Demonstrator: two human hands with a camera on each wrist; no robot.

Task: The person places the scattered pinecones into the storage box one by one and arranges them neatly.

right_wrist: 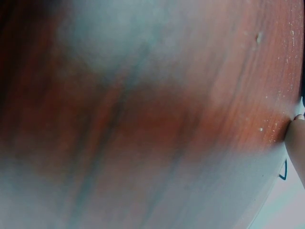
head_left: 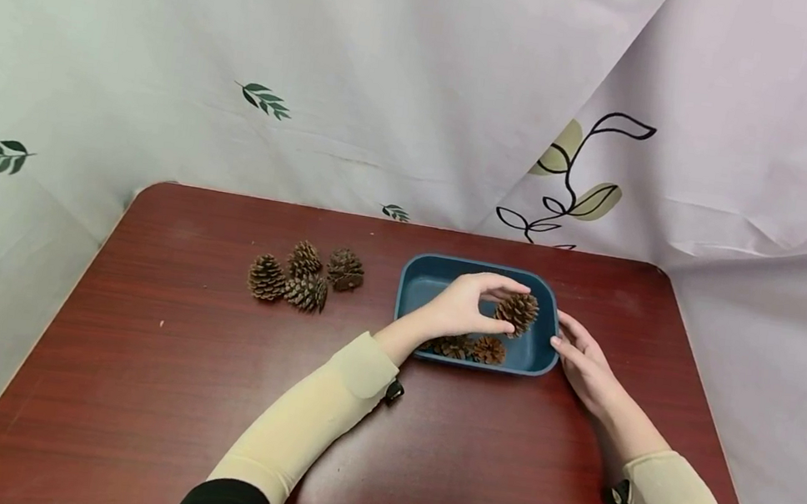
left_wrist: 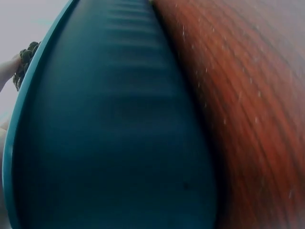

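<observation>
In the head view my left hand [head_left: 468, 306] holds a brown pine cone [head_left: 516, 313] between thumb and fingers, above the right part of a blue rectangular tray [head_left: 471, 365]. Inside the tray, along its near side, lie other pine cones [head_left: 488, 350], partly hidden by the left hand and wrist. My right hand [head_left: 588, 369] is at the tray's right end, thumb and fingertips against its outer edge, fingers fairly straight. The left wrist view is mostly filled by the tray's side wall [left_wrist: 119, 124], with a bit of the held cone [left_wrist: 24, 64] above the rim.
A cluster of several pine cones [head_left: 305, 291] lies on the dark red wooden table [head_left: 152, 389], left of the tray. Behind the table hangs a pale curtain [head_left: 395, 74] with leaf prints. The right wrist view shows mostly blurred tabletop [right_wrist: 143, 119].
</observation>
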